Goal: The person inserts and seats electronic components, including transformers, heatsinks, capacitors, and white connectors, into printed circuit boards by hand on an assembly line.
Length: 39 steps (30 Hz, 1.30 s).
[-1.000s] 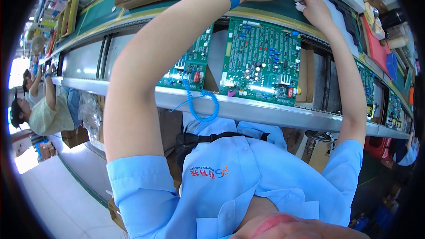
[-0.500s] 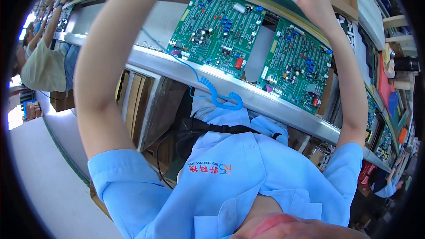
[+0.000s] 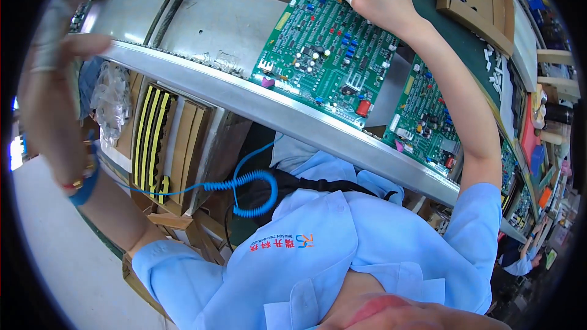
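Factory rm, steel rail (image 3: 232, 93) across front | grn bench (image 3: 422, 6) behind, 1 ctn (image 3: 474, 26) at R | 2 near PCBs (image 3: 327, 55) on rail, apart, grn, packed w/ comps | L hand (image 3: 52, 64) raised, blurred, fingers loose | R hand (image 3: 382, 0) at L PCB's far edge, grip: can't tell | 1 red blk (image 3: 363, 107) ea.

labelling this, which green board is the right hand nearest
The central, largest-looking green board: the right hand is at its upper edge; the next board sits further right.

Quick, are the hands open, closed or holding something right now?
Left hand: open, blurred, nothing seen in it.
Right hand: bent over the green circuit board; whether it holds anything cannot be told.
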{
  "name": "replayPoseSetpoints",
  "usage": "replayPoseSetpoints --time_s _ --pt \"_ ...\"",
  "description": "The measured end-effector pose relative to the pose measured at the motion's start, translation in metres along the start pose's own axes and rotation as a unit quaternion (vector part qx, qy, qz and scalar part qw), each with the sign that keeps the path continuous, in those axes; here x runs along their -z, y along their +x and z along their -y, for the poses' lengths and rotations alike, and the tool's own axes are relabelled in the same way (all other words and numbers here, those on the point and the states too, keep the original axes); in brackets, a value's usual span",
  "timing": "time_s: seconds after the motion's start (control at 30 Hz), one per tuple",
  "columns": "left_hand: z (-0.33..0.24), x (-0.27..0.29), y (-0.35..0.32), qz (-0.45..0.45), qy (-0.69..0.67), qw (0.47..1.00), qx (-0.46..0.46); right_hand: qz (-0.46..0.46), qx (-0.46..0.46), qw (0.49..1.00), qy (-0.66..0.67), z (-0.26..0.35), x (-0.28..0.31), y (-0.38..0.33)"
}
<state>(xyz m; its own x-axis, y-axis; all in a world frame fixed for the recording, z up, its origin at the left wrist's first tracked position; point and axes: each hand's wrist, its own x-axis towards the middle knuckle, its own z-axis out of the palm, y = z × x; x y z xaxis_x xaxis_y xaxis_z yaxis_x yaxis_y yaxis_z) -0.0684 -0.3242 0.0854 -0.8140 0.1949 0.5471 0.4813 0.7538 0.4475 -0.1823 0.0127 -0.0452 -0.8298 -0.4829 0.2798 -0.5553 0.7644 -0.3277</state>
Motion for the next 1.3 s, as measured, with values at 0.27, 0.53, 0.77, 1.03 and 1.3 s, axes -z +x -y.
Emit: replayPoseSetpoints --time_s 0.27,0.53,0.77,1.03,1.3 --pt "0.022 -0.094 -0.043 0.092 -0.238 0.938 0.235 0.096 0.008 0.99 -0.1 0.03 0.001 0.023" --pt "0.032 -0.135 -0.046 0.171 -0.273 0.893 0.314 0.034 0.199 0.976 -0.087 0.006 0.0 0.018" --pt "0.03 -0.153 -0.046 0.263 -0.121 0.931 0.223 0.0 0.004 0.992 -0.127 -0.006 0.025 -0.013" --pt "0.022 -0.155 -0.034 0.35 -0.035 0.912 0.213 0.097 -0.024 0.967 -0.235 -0.012 0.006 -0.035" --pt "0.009 -0.157 -0.014 0.404 0.084 0.898 0.15 0.055 0.006 0.972 -0.227 -0.003 0.005 -0.035"
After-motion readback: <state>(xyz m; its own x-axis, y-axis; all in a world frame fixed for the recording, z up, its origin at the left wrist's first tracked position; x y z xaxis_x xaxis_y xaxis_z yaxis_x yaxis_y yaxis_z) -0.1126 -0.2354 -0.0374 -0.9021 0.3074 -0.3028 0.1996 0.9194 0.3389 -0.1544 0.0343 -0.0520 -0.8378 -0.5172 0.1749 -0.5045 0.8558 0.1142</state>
